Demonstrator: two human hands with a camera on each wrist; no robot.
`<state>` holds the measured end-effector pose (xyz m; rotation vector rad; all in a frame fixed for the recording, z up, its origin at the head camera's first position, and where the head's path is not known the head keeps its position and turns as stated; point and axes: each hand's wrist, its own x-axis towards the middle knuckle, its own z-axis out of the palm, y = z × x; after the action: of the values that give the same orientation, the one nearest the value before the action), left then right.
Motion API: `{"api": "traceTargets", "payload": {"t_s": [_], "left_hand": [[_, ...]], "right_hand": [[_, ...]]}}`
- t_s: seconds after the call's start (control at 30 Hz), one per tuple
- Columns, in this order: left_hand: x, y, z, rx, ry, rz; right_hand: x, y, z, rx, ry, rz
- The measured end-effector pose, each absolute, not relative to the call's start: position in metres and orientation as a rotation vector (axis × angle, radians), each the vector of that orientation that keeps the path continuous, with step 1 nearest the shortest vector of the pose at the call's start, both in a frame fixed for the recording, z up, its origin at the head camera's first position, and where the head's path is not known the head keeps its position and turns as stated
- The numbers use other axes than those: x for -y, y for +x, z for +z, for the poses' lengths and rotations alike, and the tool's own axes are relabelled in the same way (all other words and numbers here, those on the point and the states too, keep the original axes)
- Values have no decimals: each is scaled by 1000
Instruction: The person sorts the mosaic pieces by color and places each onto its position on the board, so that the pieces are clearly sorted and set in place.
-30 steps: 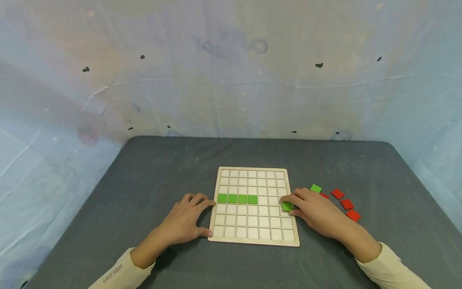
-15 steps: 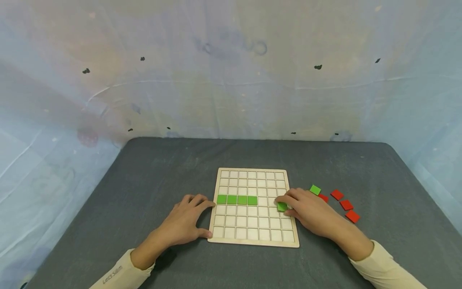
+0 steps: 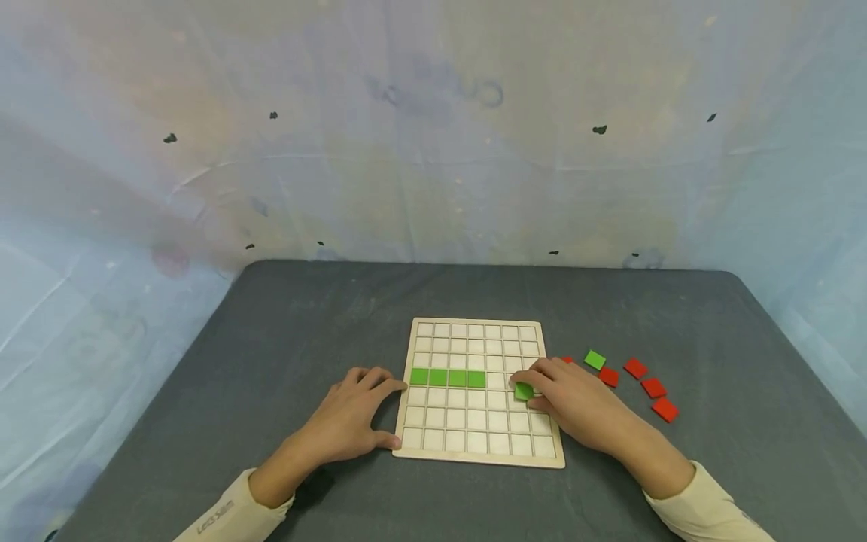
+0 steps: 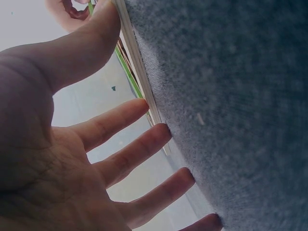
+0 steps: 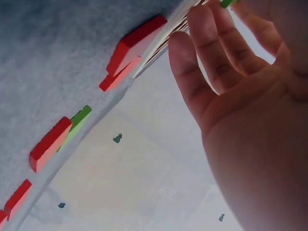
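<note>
A light wooden grid board (image 3: 485, 459) lies on the dark grey table, with a row of several green square tiles (image 3: 438, 378) set in its left part. My left hand (image 3: 352, 418) touches the board's left edge with thumb and index fingertip, fingers spread; the left wrist view shows the same contact. Over the right part of the board, my right hand (image 3: 576, 395) pinches another green tile (image 3: 524, 391) between thumb and fingers. In the right wrist view only a corner of that held tile (image 5: 228, 3) shows.
Right of the board, several red tiles (image 3: 654, 388) and one loose green tile (image 3: 595, 360) lie on the table (image 3: 339, 316). One red tile (image 3: 567, 360) is partly hidden behind the right hand. A patterned cloth backdrop (image 3: 420, 150) rises behind the table.
My right hand has moved left over the board, carrying the green tile from the right edge further inward. My left hand stays at the board's left edge.
</note>
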<state>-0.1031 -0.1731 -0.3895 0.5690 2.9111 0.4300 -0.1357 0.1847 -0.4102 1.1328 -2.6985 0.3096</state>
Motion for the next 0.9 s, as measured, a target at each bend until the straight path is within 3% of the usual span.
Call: {"api": "traceTargets", "payload": {"t_s": [0.9], "left_hand": [[173,-104,-392,-2933,563,409]], "right_hand": [[-165,-153,-406,2734,1167,427]]}}
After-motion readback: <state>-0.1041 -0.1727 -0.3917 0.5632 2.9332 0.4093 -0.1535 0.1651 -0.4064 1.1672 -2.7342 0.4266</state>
